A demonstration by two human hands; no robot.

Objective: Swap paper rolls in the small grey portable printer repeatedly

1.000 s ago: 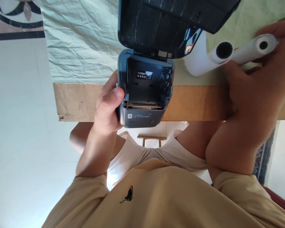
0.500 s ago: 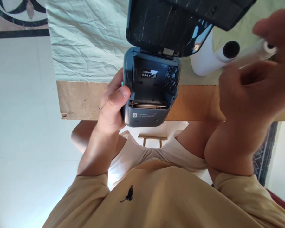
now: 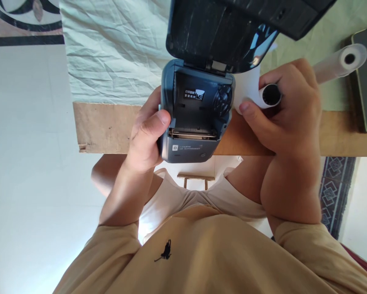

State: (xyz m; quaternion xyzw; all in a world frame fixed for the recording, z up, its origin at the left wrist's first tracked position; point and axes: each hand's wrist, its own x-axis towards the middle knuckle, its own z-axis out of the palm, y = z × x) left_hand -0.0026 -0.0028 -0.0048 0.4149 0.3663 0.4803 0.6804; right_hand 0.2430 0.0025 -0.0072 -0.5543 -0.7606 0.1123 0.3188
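One grey plastic printer (image 3: pixel 197 114), boxy, lid (image 3: pixel 220 28) open, gripped at table edge (image 3: pixel 106 128) by left hand (image 3: pixel 146 134). Two white paper rolls, cylindrical: first roll (image 3: pixel 256 92) clasped in right hand (image 3: pixel 289 112) beside the printer; second roll (image 3: pixel 339 63) loose on wrinkled pale cloth (image 3: pixel 110 53).

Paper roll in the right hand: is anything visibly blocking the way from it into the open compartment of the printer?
Nothing visible does. The white paper roll in the right hand sits just beside the dark grey handheld printer, held by the left hand. Its lid is swung up and the compartment looks empty.
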